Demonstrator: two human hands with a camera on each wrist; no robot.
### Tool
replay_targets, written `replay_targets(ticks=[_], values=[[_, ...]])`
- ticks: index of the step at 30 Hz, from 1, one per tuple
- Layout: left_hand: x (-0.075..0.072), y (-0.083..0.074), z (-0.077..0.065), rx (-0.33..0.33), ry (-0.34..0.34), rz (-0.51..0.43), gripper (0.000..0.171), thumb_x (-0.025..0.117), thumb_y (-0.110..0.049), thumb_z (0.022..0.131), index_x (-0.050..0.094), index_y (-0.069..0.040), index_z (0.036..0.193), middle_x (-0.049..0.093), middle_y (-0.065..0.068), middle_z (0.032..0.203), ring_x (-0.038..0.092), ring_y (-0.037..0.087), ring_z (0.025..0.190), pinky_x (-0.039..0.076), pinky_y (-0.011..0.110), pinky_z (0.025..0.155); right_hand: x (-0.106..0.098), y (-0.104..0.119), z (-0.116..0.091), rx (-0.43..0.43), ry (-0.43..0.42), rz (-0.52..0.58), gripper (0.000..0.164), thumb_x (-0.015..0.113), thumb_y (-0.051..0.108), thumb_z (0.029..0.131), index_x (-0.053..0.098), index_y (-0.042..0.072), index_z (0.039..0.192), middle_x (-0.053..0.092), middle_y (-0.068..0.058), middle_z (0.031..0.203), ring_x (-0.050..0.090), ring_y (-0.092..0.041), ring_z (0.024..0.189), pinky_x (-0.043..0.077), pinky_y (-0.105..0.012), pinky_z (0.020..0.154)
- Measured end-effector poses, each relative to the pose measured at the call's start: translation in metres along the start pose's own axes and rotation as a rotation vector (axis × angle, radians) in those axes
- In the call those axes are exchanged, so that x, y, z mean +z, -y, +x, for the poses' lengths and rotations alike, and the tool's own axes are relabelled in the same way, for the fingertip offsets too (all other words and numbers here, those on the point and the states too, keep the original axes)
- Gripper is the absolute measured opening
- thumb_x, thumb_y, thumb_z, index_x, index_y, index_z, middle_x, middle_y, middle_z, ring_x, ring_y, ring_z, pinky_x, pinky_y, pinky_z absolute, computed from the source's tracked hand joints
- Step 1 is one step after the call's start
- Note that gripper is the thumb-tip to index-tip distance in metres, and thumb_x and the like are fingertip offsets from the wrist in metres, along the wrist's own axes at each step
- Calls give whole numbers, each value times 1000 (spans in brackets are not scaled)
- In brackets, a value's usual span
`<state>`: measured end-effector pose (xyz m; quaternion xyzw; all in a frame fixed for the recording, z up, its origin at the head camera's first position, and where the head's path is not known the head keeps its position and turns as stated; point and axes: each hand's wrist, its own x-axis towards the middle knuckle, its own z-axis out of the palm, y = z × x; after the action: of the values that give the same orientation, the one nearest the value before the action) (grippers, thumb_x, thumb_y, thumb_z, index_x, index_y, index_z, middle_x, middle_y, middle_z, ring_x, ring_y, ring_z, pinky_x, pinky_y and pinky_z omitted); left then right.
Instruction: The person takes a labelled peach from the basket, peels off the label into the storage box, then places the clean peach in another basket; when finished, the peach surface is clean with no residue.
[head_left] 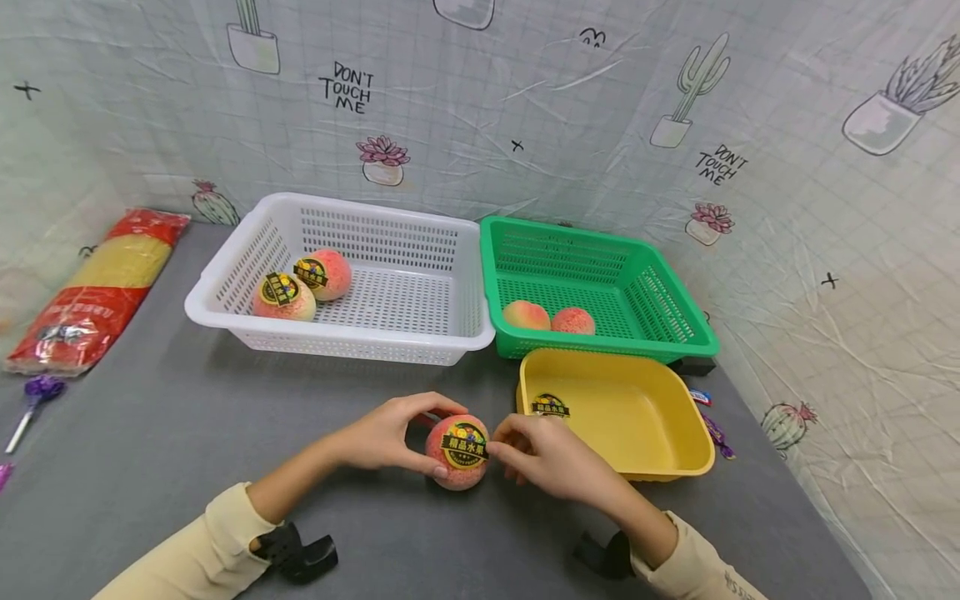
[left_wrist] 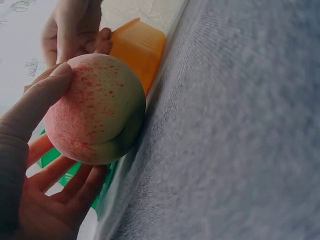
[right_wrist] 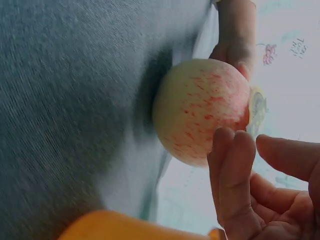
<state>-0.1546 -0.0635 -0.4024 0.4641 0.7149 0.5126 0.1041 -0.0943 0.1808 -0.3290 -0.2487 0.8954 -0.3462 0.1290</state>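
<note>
In the head view, a peach (head_left: 456, 478) is gripped by the left hand (head_left: 390, 433) near a yellow tray (head_left: 630, 417); its label (head_left: 462, 445) is pinched by the right hand (head_left: 546, 454). In the left wrist view, it is clasped by curved fingers; in the right, fingertips are nearly closed together.

Readable markings, two wordings.
"精品水果": label (head_left: 464, 445) on held peach (head_left: 461, 480); second label (head_left: 550, 406) at yellow tub's (head_left: 622, 417) left edge. "DON'T TOUCH ME": twice on wall sheet (head_left: 450, 108).
</note>
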Motion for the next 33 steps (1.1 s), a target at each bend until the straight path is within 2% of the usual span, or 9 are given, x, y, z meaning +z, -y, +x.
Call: replay_targets(ticks=[7, 11, 16, 20, 23, 26, 30, 33], values=[[5, 4, -2, 26, -33, -42, 64, 83, -19, 74, 52, -8, 129, 58, 1, 120, 54, 17, 110, 47, 35, 90, 6, -3, 0, 7, 29, 117, 16, 60, 16, 95, 63, 2, 87, 61, 5, 64, 59, -8, 52, 51, -28, 49], [6, 6, -3, 20, -40, -73, 62, 82, -17, 74, 52, -9, 128, 58, 1, 120, 54, 18, 111, 47, 35, 91, 1, -2, -2, -44, 28, 191, 16, 59, 17, 95, 62, 3, 88, 62, 3, 66, 60, -12, 54, 53, -35, 52], [6, 8, -4, 5, -44, -141, 60, 82, -14, 74, 53, -8, 126, 57, 3, 121, 54, 19, 112, 46, 34, 93, -26, -6, -12, -116, 1, 238, 12, 58, 16, 96, 61, 7, 90, 63, -1, 71, 60, -21, 61, 53, -35, 56], [5, 10, -3, -14, -38, -164, 61, 82, -14, 74, 52, -8, 126, 56, 3, 122, 53, 19, 113, 45, 34, 94, -60, -28, -27, -140, -36, 190, 9, 54, 8, 97, 60, 6, 90, 62, -6, 73, 59, -21, 63, 51, -32, 58], [4, 10, -4, -18, -38, -159, 60, 82, -15, 74, 52, -8, 126, 56, 3, 122, 53, 19, 112, 45, 33, 93, -81, -54, -37, -80, -17, 138, 11, 52, 6, 97, 58, 4, 89, 59, -6, 72, 57, -22, 63, 50, -32, 58], [4, 10, -5, -14, -39, -156, 59, 82, -14, 74, 52, -7, 125, 55, 4, 122, 54, 20, 111, 46, 33, 93, -95, -80, -45, 49, 40, 97, 13, 52, 9, 98, 58, 1, 88, 57, -7, 72, 55, -25, 63, 49, -34, 58], [3, 11, -5, -18, -35, -156, 59, 82, -14, 74, 52, -7, 124, 55, 4, 122, 54, 19, 111, 46, 33, 93, -98, -108, -50, 201, 89, 19, 17, 55, 11, 96, 57, -1, 84, 55, -6, 68, 51, -20, 58, 46, -30, 54], [3, 12, -5, -22, -30, -159, 59, 82, -15, 74, 51, -7, 124, 55, 3, 122, 54, 20, 111, 46, 33, 93, -94, -122, -49, 239, 96, -72, 18, 58, 12, 94, 58, 2, 79, 51, 0, 63, 46, -13, 55, 41, -26, 52]])
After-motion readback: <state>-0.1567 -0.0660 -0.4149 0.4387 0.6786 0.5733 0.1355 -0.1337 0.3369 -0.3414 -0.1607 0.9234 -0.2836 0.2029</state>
